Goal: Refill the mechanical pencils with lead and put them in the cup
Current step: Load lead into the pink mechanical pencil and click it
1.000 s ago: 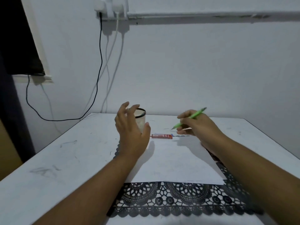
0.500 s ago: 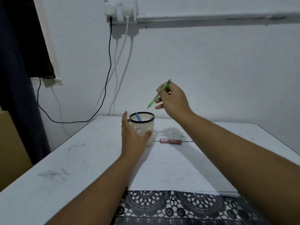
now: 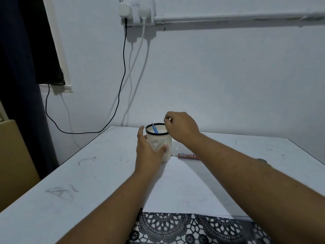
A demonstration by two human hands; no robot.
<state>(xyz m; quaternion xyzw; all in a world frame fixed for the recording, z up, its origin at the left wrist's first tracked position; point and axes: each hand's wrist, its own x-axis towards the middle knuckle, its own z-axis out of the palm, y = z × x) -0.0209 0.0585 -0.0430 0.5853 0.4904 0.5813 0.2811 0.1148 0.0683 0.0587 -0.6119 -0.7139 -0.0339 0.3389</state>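
A white mesh cup (image 3: 163,140) with a black rim stands at the far middle of the table. My left hand (image 3: 147,154) grips its left side, thumb across the front wall. A blue mechanical pencil (image 3: 155,129) leans inside, its top poking above the rim. My right hand (image 3: 181,127) hovers over the cup's right rim with its fingertips pinched together. The green pencil is out of sight, and I cannot tell whether those fingers still hold it. A red lead case (image 3: 187,156) lies flat just right of the cup.
A white paper sheet (image 3: 184,187) lies on the white table (image 3: 70,173), overlapping a black lace mat (image 3: 193,229) at the near edge. Cables (image 3: 123,76) hang from a wall socket behind the table. A dark curtain is at the left.
My right hand carried the green pencil up from the table and down to the cup's rim, where the pencil is no longer visible. My left hand closed round the cup.
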